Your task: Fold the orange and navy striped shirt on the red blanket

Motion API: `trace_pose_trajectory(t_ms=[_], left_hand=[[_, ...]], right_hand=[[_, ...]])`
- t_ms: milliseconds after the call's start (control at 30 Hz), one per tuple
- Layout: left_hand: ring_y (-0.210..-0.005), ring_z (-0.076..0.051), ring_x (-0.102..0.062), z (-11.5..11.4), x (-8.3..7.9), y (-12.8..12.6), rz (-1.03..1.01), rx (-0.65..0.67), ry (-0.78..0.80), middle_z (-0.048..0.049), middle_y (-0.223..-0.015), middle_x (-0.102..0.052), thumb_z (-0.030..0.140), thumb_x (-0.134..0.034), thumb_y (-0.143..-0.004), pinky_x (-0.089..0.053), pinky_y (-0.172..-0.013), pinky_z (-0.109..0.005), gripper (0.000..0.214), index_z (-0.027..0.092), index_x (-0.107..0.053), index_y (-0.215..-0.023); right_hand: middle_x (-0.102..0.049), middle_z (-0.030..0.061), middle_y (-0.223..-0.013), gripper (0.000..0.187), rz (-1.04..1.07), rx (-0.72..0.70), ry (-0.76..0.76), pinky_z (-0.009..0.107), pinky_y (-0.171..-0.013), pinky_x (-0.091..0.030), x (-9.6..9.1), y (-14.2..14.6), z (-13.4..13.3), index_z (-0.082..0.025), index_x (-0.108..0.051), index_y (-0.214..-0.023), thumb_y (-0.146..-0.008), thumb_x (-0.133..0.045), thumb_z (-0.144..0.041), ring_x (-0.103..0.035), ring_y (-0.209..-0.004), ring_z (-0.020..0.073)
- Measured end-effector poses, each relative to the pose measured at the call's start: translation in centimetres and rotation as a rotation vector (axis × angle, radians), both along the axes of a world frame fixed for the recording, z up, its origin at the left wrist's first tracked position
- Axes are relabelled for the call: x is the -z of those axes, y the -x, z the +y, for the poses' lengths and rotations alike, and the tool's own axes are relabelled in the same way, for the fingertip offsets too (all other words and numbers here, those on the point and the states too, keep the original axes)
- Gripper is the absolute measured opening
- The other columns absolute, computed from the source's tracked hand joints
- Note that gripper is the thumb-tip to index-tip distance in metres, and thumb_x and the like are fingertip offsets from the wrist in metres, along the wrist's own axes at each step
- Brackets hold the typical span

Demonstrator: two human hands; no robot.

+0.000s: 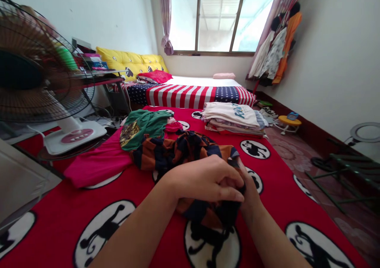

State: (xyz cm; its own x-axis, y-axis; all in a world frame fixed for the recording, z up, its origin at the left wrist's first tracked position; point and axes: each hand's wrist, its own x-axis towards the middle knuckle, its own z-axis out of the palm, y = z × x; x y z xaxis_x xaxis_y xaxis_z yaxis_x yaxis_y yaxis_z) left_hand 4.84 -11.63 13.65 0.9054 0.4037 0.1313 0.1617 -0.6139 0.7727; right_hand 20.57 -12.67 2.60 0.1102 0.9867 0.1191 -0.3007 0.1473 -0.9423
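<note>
Checked garment [179, 151], orange-brown and navy, lay bunched on the red blanket [276, 189], its near end raised between both hands. Left grip [215, 179] curled over the dark cloth, thumb and forefinger apparently together on a fold of it. Right grip [247, 177] stood against the far right side of the same bundle; fingers hidden behind fabric, so could not tell whether they were closed.

Judged best handling: a light pinch on one layer at a time, right palm kept flat as backing, slack eased out before any pull, since crumpled cloth would likely drag in a lump. Far end of the garment touched the green shirt [151, 127], so a sharp tug risked shifting that too. Folded stack [234, 117] sat beyond, apart from the hands.
</note>
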Motion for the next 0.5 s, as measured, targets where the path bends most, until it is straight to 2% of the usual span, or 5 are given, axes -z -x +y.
trace_pose_trajectory(t_ms=[133, 233, 300, 367, 500], left_hand=[[-0.084, -0.019, -0.068, 1.5, -0.3, 1.7, -0.219, -0.343, -0.032, -0.005, -0.094, -0.073, 0.029, -0.059, -0.086, -0.053, -0.075, -0.024, 0.025, 0.019, -0.072, -0.106], [-0.091, -0.022, -0.067, 3.8, 0.0, 3.4, -0.341, -0.695, -0.202, -0.0062, -0.097, -0.073, 0.031, -0.062, -0.084, -0.054, -0.08, -0.03, 0.024, 0.018, -0.073, -0.1], [-0.093, -0.023, -0.067, 5.2, 0.6, 4.2, -0.351, -0.821, -0.281, -0.0069, -0.098, -0.073, 0.031, -0.065, -0.082, -0.053, -0.083, -0.032, 0.024, 0.017, -0.074, -0.099], [-0.101, -0.024, -0.065, 6.2, 1.5, 4.6, -0.306, -0.801, -0.314, -0.0072, -0.106, -0.071, 0.03, -0.066, -0.08, -0.05, -0.092, -0.034, 0.028, 0.018, -0.072, -0.106], [-0.127, -0.024, -0.05, 7.1, 3.9, 4.4, -0.01, -0.463, -0.225, -0.0058, -0.138, -0.055, 0.036, -0.073, -0.073, -0.038, -0.107, -0.034, 0.066, 0.025, -0.053, -0.135]], right_hand=[[-0.072, 0.0004, -0.103, 0.063, 0.23, 0.018, 0.112, 0.04, -0.082, -0.057, -0.8, -0.7, -0.1, -0.03, -0.053, -0.127, -0.067, -0.068, -0.02, -0.07, -0.089, 0.0237], [-0.071, 0.0053, -0.107, 0.062, 0.215, -0.212, 0.148, 0.043, -0.084, -0.056, -1.8, -0.5, -1.2, -0.024, -0.056, -0.129, -0.068, -0.065, -0.019, -0.07, -0.092, 0.0261], [-0.07, 0.0067, -0.111, 0.059, 0.176, -0.448, 0.148, 0.043, -0.091, -0.052, -2.3, -0.3, -2.1, -0.021, -0.06, -0.127, -0.067, -0.066, -0.019, -0.067, -0.1, 0.0271], [-0.069, 0.0065, -0.115, 0.057, 0.069, -0.712, 0.124, 0.041, -0.101, -0.044, -2.6, 0.0, -2.7, -0.019, -0.065, -0.122, -0.065, -0.07, -0.02, -0.063, -0.109, 0.0272], [-0.066, 0.0063, -0.121, 0.061, -0.174, -1.086, 0.105, 0.037, -0.107, -0.036, -3.1, 0.1, -2.7, -0.016, -0.065, -0.123, -0.065, -0.077, -0.027, -0.056, -0.119, 0.0274]])
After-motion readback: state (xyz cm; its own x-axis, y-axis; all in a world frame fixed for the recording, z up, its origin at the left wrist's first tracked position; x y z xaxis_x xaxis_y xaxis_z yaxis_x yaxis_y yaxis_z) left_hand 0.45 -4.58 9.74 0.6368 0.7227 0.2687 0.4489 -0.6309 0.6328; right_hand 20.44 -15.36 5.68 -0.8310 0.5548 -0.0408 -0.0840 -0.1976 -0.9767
